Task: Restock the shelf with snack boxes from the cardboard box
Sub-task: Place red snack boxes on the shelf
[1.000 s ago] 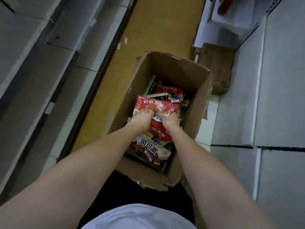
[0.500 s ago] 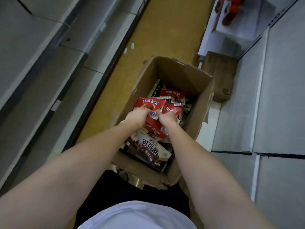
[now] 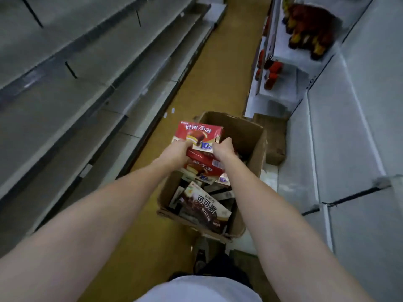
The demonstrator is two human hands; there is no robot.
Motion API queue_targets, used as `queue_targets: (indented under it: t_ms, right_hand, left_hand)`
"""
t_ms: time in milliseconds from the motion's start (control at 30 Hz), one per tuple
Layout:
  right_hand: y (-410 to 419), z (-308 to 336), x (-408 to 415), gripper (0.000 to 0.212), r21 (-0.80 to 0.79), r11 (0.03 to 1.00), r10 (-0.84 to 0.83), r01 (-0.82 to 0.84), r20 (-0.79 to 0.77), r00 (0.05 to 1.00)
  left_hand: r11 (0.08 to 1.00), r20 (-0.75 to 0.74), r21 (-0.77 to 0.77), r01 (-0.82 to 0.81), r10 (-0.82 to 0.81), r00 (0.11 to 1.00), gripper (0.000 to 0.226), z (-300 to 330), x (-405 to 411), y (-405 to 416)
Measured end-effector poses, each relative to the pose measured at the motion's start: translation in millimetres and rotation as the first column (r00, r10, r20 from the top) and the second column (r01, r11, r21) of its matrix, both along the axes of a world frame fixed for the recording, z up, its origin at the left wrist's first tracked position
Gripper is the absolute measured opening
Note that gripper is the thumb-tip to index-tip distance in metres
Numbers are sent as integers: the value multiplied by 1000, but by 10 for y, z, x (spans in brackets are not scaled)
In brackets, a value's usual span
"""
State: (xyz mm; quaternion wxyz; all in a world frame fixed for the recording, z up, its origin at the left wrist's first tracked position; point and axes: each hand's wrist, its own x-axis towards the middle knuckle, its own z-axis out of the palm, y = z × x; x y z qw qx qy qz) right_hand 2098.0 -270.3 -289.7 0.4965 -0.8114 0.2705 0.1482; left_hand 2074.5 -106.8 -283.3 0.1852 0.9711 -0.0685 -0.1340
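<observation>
Over the cardboard box (image 3: 246, 136) on the floor, the left hand (image 3: 174, 152) and right hand (image 3: 223, 147) each close on a side of a stack of red snack boxes (image 3: 199, 136). At 6 o'clock from the stack, a brown snack box (image 3: 205, 209) lies inside the box. At 3 o'clock stands a white shelf (image 3: 349, 149).

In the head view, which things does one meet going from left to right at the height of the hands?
Grey shelves → yellow floor → left hand → red snack boxes → right hand → cardboard box → white shelves.
</observation>
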Motion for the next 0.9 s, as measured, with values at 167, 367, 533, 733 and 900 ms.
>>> queue_targets:
  t_ms: [167,367,533,733,900]
  right_hand:
    - [572,441,-465,52,-13,996,89,-88,131,987]
    - [1480,843,-1025,53,87,980,156,-178,210,965]
    - [2320,1015,-1456,48,100,947,271,-306,268,925]
    - [3316,1267,-1974,43,88,868,444,-489,304,843]
    - [4150,1449,-2383,56,76,762,581,-643,357,731]
  left_hand:
    - [993,75,-79,-92,98,992,34,384,-555,589]
    - [962,157,-152,-225,249,956,37,761,-1331,1366]
    - [911,191,-141,-388,409,892,28,1003,-2069,2130]
    - [805,219,-168,-568,593,775,30,1167,-2986,3060]
    - [664,126,-212,-717,746,654,22,1294,-3703,3696]
